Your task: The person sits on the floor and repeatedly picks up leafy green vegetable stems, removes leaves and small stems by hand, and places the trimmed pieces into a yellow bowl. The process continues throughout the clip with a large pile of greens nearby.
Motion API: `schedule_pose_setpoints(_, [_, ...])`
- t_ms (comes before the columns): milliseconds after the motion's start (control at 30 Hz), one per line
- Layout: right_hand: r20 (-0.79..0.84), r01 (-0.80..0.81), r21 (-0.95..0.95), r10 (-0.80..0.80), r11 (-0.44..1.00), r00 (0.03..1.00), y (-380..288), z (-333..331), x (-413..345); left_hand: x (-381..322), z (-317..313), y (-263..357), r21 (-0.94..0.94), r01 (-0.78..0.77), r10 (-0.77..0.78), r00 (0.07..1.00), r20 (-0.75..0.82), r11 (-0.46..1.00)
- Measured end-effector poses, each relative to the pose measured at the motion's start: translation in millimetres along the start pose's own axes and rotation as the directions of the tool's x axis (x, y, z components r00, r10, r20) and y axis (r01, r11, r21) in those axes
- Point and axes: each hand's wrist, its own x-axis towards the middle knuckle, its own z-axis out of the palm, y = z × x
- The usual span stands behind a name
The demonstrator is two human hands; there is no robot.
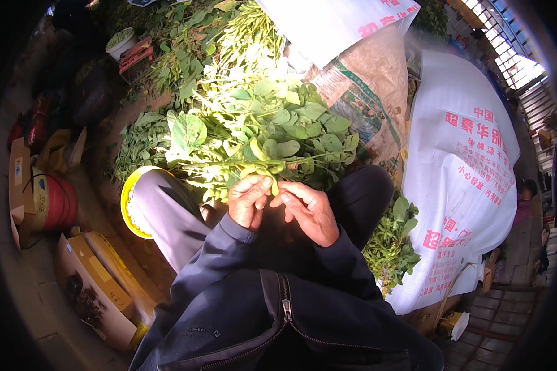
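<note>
My left hand (247,200) pinches a green soybean pod (275,185) between thumb and fingers, low in front of my knees. From the other side my right hand (310,211) reaches the same pod with curled fingers; how firmly it holds the pod is unclear. Just beyond my fingertips lies a heap of cut soybean plants (278,120), leafy and bearing pods. One plant stem (301,160) runs crosswise above the hands. Beside my left knee, partly covered by the trouser leg, is a yellow-rimmed basin (125,199) with pale contents.
Farther off stand a white bucket (119,42) of green beans and a red stool (136,54). White printed sheeting (469,116) spreads at the right, near more cut plants (394,241). Cardboard boxes (95,287) and a red-and-yellow tub (55,204) are at the left. A person (525,199) appears far right.
</note>
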Motion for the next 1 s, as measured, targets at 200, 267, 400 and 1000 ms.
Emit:
schedule_pose_setpoints(200, [0.028, -0.110, 0.180, 0.107, 0.977, 0.994, -1.1, 2.0, 1.3, -0.1, -11.5, 1.7, -0.206, 0.164, -0.121, 0.971, 0.205, 0.965])
schedule_pose_setpoints(267, [0.095, -0.242, 0.277, 0.224, 0.930, 0.970, -8.6, 0.7, 1.7, -0.6, -11.8, 3.4, -0.264, 0.220, -0.140, 0.947, 0.290, 0.939])
schedule_pose_setpoints(400, [-0.010, -0.016, 0.048, 0.017, 0.999, 1.000, 3.2, 6.5, 3.6, -13.1, 15.2, 19.5, 0.035, 0.207, -0.207, 0.978, -0.022, 0.978])
schedule_pose_setpoints(1000, [-0.155, -0.112, 0.195, 0.144, 0.974, 0.977, 3.4, 19.0, 17.7, -26.0, 2.7, 25.9, 0.402, 0.099, -0.118, 0.993, 0.023, 0.910])
